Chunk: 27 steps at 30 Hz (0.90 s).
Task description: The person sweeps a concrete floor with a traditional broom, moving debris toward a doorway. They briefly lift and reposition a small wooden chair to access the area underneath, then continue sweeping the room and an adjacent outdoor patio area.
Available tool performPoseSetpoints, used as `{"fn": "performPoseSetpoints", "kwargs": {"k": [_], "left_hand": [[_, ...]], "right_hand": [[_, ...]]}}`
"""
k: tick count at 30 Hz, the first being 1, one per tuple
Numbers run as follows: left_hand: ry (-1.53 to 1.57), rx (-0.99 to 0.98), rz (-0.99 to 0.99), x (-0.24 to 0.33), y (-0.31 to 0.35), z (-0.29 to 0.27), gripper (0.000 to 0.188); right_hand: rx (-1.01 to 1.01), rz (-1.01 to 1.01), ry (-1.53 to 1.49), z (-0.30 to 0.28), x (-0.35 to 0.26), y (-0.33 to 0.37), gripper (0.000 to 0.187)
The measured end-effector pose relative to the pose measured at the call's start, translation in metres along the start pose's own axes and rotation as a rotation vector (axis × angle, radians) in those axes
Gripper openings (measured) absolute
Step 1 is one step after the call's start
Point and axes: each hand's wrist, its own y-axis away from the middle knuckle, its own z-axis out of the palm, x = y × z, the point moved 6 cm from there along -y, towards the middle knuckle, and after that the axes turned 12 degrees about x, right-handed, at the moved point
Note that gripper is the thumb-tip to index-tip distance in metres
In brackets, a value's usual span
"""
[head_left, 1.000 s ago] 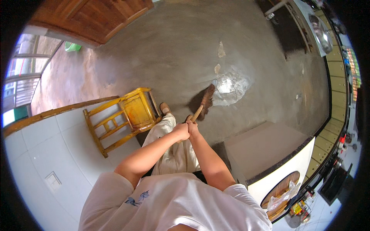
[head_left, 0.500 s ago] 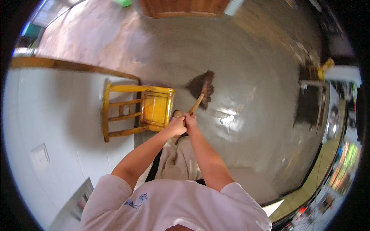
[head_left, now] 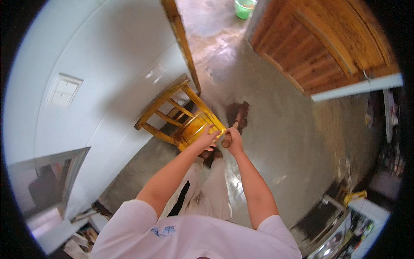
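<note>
My right hand (head_left: 234, 141) is closed around the wooden handle of a broom (head_left: 243, 115), near the handle's rounded end. The broom's dark brown head rests on the floor ahead of me. My left hand (head_left: 208, 137) is off the handle, its fingers apart above the front part of a yellow wooden chair's seat. Whether those fingers touch the chair (head_left: 189, 131) cannot be made out. The chair stands against the white wall on my left, with its slatted back toward the wall.
A wooden door (head_left: 319, 43) is at the far right. Beyond the doorway, past a wooden frame post (head_left: 183, 41), sits a green bucket (head_left: 244, 9). A dark, metal-framed stand (head_left: 321, 220) is at the lower right. The grey floor (head_left: 284, 129) has wet-looking shiny patches.
My left hand has let go of the broom handle and moved to over the chair. The view has turned left, bringing the door and green bucket further into sight. My right hand keeps its grip.
</note>
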Motion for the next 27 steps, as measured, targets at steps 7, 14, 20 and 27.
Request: {"fn": "performPoseSetpoints", "kwargs": {"k": [7,14,20,27], "left_hand": [[-0.011,1.224,0.023,-0.079,-0.022,-0.212,0.083],[0.256,1.183,0.236,-0.147,-0.109,-0.27,0.081],[0.103,1.09,0.28,-0.162,-0.127,-0.299,0.051],[-0.147,1.104,0.261,-0.188,-0.056,-0.279,0.053]], "right_hand": [[-0.285,0.064,-0.158,0.105,-0.004,-0.117,0.051],[-0.498,0.159,-0.163,0.238,0.01,-0.141,0.088],[-0.522,0.222,-0.157,0.273,0.016,-0.138,0.08],[-0.521,0.187,-0.201,0.209,-0.02,-0.088,0.06]]}}
